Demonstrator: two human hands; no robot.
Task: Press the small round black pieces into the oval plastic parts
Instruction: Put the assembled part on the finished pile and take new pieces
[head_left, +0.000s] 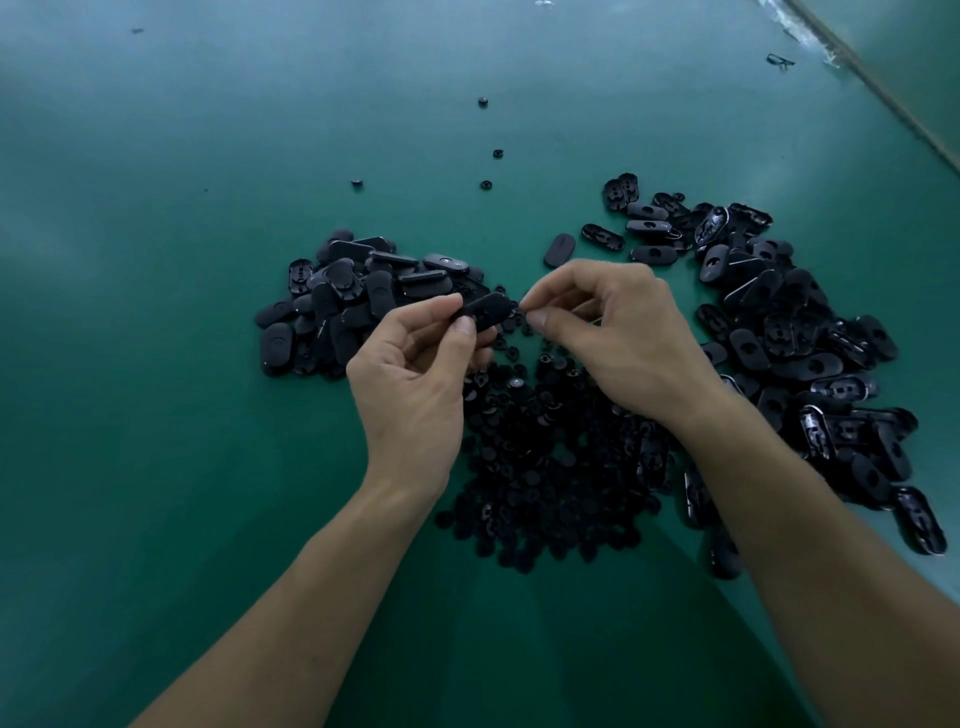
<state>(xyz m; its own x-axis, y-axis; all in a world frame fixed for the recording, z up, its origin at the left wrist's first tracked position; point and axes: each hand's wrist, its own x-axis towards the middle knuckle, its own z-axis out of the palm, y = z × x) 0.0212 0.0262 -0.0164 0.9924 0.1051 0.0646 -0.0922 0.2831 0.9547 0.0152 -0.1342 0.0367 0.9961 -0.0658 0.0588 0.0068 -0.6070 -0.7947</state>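
Centrally, left grip (410, 374) holding matte oval part (485, 307), right grip (623, 332) pinching round piece (523, 310)

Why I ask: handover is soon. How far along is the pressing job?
Done, probably: the left pile of oval parts, many lying closed-face up. In hand: the left hand grips one oval part while the right hand pinches something tiny beside it, likely a round piece. Left: the right pile with open holes and the heap of round pieces.
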